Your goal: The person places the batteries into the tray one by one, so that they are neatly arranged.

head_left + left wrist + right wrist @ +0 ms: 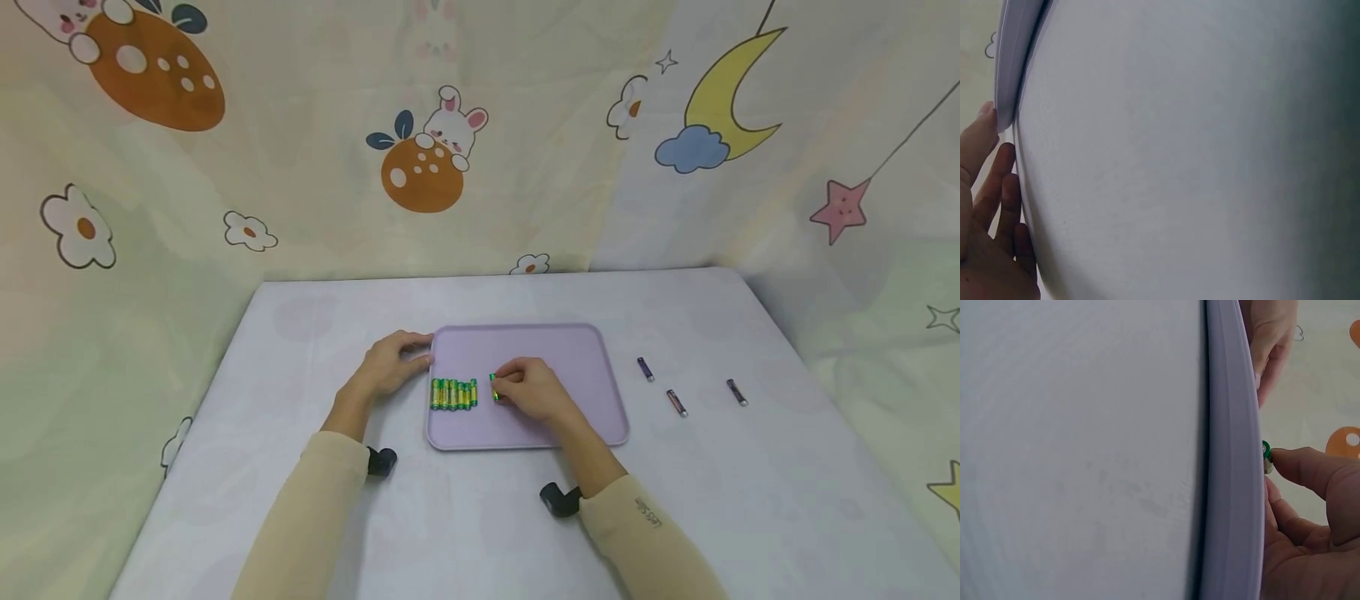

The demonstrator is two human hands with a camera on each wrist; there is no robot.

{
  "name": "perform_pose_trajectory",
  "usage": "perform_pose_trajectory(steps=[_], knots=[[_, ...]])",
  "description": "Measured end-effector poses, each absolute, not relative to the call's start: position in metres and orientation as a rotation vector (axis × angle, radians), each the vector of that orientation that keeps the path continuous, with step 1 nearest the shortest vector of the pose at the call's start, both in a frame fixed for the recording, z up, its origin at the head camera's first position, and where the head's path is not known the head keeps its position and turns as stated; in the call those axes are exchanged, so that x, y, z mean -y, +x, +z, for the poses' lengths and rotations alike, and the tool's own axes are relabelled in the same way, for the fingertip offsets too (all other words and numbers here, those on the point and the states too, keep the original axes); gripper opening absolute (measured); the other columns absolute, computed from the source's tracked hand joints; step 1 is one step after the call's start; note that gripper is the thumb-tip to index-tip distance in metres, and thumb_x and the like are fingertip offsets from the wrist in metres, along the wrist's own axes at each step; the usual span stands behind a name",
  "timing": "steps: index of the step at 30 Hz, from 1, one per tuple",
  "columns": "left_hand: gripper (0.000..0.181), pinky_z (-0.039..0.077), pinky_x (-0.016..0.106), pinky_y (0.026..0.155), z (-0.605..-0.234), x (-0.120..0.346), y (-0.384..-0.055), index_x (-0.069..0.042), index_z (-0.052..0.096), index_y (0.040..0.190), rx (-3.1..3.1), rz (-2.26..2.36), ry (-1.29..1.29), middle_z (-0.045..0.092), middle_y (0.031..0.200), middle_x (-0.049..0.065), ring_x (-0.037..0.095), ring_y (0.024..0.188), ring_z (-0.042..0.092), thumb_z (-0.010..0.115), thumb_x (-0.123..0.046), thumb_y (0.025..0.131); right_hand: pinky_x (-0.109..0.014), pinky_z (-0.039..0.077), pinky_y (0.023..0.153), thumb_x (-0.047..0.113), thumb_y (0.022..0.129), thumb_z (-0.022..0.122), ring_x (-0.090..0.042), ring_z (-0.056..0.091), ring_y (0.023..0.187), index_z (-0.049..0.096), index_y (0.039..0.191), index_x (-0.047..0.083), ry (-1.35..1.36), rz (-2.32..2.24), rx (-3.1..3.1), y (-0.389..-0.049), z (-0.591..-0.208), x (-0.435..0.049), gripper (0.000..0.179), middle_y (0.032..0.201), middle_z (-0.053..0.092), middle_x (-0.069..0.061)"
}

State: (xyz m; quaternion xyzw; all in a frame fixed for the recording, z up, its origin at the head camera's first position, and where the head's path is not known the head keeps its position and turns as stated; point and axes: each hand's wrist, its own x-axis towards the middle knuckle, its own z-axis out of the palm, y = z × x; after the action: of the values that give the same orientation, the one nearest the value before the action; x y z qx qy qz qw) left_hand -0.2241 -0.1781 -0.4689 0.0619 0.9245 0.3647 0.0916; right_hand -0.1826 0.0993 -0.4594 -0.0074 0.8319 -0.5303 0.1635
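Observation:
A lilac tray (pixel 536 346) lies on the table. In its left part, several green and yellow batteries (pixel 452 395) lie side by side in a row. My right hand (pixel 532 392), over the tray, pinches a green battery (pixel 493 386) between thumb and fingers, a little to the right of that row. The right wrist view shows this battery's end (pixel 1266 450) at the thumb tip, the rest partly hidden by the tray wall (pixel 1232 450). At the tray's left edge, my left hand (pixel 392 364) touches the rim with fairly straight fingers (pixel 1004 162).
Right of the tray, three dark batteries lie apart on the white tabletop: one toward the back (pixel 646 369), one closer to the front (pixel 677 403) and one farther right (pixel 737 392). A patterned cloth (pixel 525 208) hangs behind the table.

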Motion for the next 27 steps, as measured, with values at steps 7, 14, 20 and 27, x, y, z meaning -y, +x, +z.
perform_pose_trajectory(steps=[7,14,20,27], knots=[[0.047,0.033,0.055,0.121,-0.468,0.179,-0.224,-0.024,0.061,0.143,-2.75,1.078,0.161,0.057,0.147,0.006,0.032,0.143,0.046,0.07,-0.037,0.099,-0.03,0.059,0.078,0.016,0.096,0.072,-0.014,0.072,0.078,0.071,0.11,0.003,-0.032,-1.484,-2.394,-0.182,-0.457,-0.094,0.02,0.091,0.075,-0.005],[0.048,0.033,0.055,0.121,-0.47,0.18,-0.225,-0.024,0.061,0.143,-2.736,1.089,0.172,0.057,0.147,0.007,0.033,0.142,0.047,0.07,-0.038,0.098,-0.031,0.059,0.081,0.016,0.096,0.072,-0.014,0.073,0.081,0.071,0.11,0.004,-0.019,-1.478,-2.381,-0.18,-0.456,-0.101,0.018,0.092,0.075,-0.005],[0.047,0.033,0.056,0.121,-0.469,0.179,-0.225,-0.022,0.062,0.143,-2.752,1.077,0.174,0.057,0.147,0.008,0.034,0.142,0.047,0.07,-0.037,0.099,-0.035,0.058,0.086,0.018,0.097,0.071,-0.015,0.074,0.083,0.07,0.111,0.005,-0.059,-1.459,-2.406,-0.175,-0.449,-0.119,0.019,0.093,0.075,-0.005],[0.047,0.033,0.056,0.121,-0.47,0.179,-0.225,-0.023,0.062,0.143,-2.747,1.07,0.181,0.057,0.147,0.007,0.033,0.142,0.047,0.07,-0.037,0.099,-0.034,0.058,0.086,0.019,0.099,0.068,-0.019,0.075,0.085,0.07,0.112,0.002,-0.095,-1.43,-2.447,-0.172,-0.446,-0.155,0.021,0.094,0.075,-0.009]])
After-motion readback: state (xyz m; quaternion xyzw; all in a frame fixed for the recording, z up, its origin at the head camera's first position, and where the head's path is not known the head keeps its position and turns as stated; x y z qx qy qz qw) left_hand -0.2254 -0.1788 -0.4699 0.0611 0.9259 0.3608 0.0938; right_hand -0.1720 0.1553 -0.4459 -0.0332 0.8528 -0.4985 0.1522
